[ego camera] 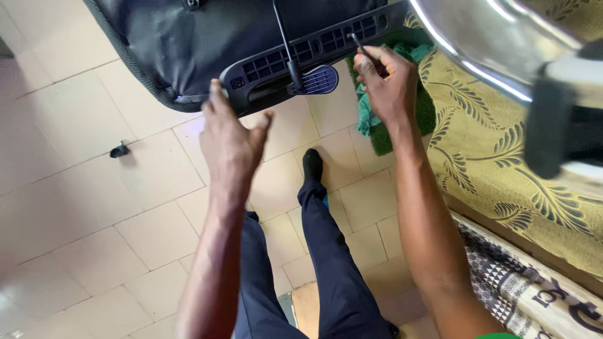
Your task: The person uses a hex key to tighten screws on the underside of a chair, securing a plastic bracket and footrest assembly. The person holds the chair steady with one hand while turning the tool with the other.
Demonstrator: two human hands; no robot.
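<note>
Head view, looking down at a floor [94, 207] of pale, glossy square tiles. A large black item, apparently the padded underside of an office chair [188, 44], fills the top of the view: smooth leather-like fabric edged with coarse mesh, and a hard black plastic panel [301, 53] with rows of small rectangular slots along its near edge. An oval ribbed paddle lever [318, 80] on a thin black rod hangs from that panel.

The left hand [232, 141] rests against the panel's rounded corner, thumb spread wide, fingers loose, grasping nothing. The right hand [389, 85] is clenched around a slim dark metal tool [362, 47], its tip touching the slotted panel's far end.

Below the hands, the person's legs in dark trousers [333, 263] and a black sock [312, 164] stretch across the tiles. A small black part [119, 150] lies alone on the tiles near the left edge. To the right are a crumpled green cloth [370, 116], a yellow leaf-patterned fabric [502, 150], and a blurred shiny metal object [496, 37] close to the camera.
</note>
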